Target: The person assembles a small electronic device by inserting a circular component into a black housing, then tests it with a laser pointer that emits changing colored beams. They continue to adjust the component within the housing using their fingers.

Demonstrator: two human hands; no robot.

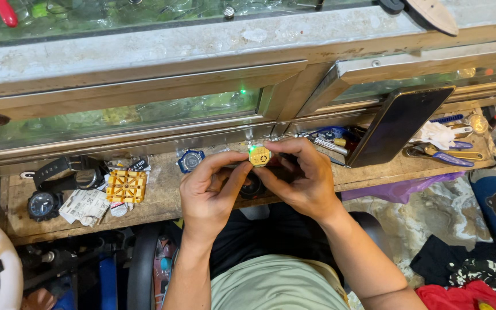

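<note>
My left hand (210,186) and my right hand (299,175) meet over the wooden bench ledge (162,201), both pinching a small yellow octagonal watch module (259,155) with a green spot on it. The fingertips of both hands close around its edges. Beneath my hands a dark round watch case (252,188) shows between the palms, partly hidden.
A blue watch case (190,161), a yellow square case holder (126,186), black wristwatches (58,178) and paper slips lie on the left of the ledge. A dark phone (397,123) leans at the right beside pliers (440,155) and screwdrivers. Glass display cases stand behind.
</note>
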